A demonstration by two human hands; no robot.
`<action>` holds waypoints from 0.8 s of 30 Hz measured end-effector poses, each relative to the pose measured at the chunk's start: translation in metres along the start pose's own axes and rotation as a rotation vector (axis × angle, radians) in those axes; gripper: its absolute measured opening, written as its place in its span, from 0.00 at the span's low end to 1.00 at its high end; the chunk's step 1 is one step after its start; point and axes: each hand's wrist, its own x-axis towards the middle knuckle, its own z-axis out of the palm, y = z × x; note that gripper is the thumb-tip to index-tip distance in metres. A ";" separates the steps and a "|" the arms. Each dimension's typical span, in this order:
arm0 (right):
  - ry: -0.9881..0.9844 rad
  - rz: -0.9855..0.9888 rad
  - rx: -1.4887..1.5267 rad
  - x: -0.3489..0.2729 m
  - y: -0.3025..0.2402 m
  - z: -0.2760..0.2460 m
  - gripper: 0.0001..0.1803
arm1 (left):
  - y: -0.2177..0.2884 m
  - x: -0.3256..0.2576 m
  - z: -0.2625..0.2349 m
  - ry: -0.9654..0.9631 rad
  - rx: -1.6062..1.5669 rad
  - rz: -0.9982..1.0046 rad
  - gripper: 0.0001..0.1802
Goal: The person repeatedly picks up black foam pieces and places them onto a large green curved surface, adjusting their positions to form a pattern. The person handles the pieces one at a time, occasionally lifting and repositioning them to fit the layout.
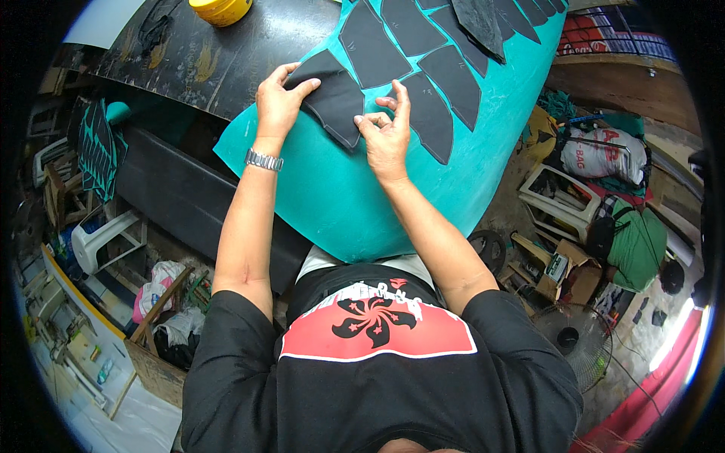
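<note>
A black, angular flat piece [332,97], like sheet leather or foam, lies partly raised over a teal sheet [332,196] in front of me. My left hand [281,103] grips its upper left edge between thumb and fingers. At its right edge, my right hand [388,142] pinches with thumb and a bent finger, while another finger points upward. Beyond and to the right, similar black pieces [374,49] with thin light outlines lie close together on the teal sheet. The underside of the held piece is hidden.
A yellow tub [220,10] stands on the dark table [204,68] at the far left. White plastic stools [109,240], a fan [570,340] and a stuffed white bag [604,153] are on the floor around me. A black padded bench [181,189] runs below the table.
</note>
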 end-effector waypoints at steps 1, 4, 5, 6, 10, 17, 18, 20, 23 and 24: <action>-0.012 -0.003 -0.001 0.000 0.001 0.000 0.50 | -0.002 0.003 0.001 -0.001 0.042 -0.001 0.23; -0.026 0.005 -0.015 0.000 0.004 0.001 0.50 | -0.006 0.012 0.002 0.010 0.134 0.019 0.21; -0.027 0.000 -0.025 0.000 0.004 0.001 0.50 | -0.008 0.015 0.002 0.022 0.141 0.041 0.21; -0.035 -0.013 -0.033 0.001 0.004 0.002 0.50 | -0.009 0.017 0.003 0.034 0.148 0.063 0.20; -0.019 -0.043 -0.104 0.006 0.006 0.003 0.49 | -0.014 0.025 0.006 0.089 0.189 0.053 0.19; 0.011 -0.079 -0.144 0.013 0.013 0.004 0.48 | -0.014 0.027 0.012 0.109 0.164 -0.010 0.19; 0.017 -0.067 -0.148 0.013 0.014 0.004 0.48 | -0.015 0.027 0.013 0.110 0.149 -0.014 0.19; 0.004 -0.069 -0.130 0.013 0.015 0.003 0.48 | -0.015 0.025 0.013 0.119 0.190 -0.008 0.19; -0.008 -0.071 -0.113 0.011 0.015 0.002 0.48 | -0.018 0.024 0.013 0.130 0.201 0.029 0.18; -0.005 -0.068 -0.110 0.010 0.014 0.002 0.48 | -0.019 0.024 0.013 0.127 0.190 0.035 0.18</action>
